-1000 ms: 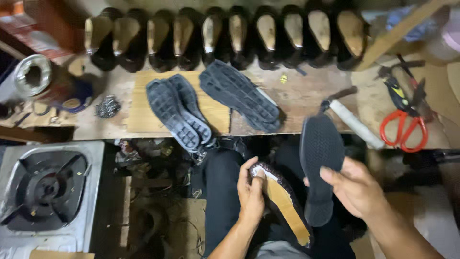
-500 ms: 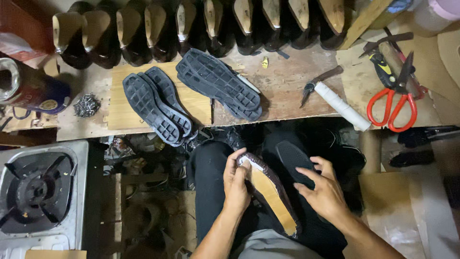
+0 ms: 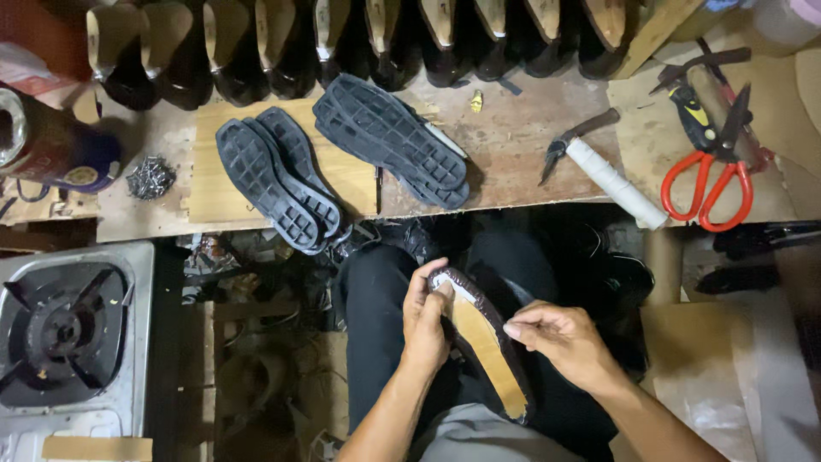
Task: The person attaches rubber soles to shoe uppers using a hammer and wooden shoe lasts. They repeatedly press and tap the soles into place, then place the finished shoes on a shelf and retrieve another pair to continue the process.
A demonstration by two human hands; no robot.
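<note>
A shoe (image 3: 483,351) lies on my lap, bottom up, with a tan insole and the black upper folded over its edge. My left hand (image 3: 426,315) grips its toe end, thumb on the rim. My right hand (image 3: 560,338) has its fingertips pinched together at the shoe's right edge, by the middle. No loose sole shows in that hand; the black trousers beneath are too dark to tell what lies there.
Two pairs of black rubber soles (image 3: 282,184) (image 3: 393,141) lie on the wooden bench (image 3: 513,145). Black shoes on lasts (image 3: 342,43) line its back. Red-handled scissors (image 3: 705,188), a white-handled knife (image 3: 599,167), nails (image 3: 151,177), a tin (image 3: 43,137) and a gas stove (image 3: 60,329) surround me.
My right hand held a black sole upright, lowered it towards my lap, and now shows no sole and pinches at the shoe's edge. My left hand kept its grip.
</note>
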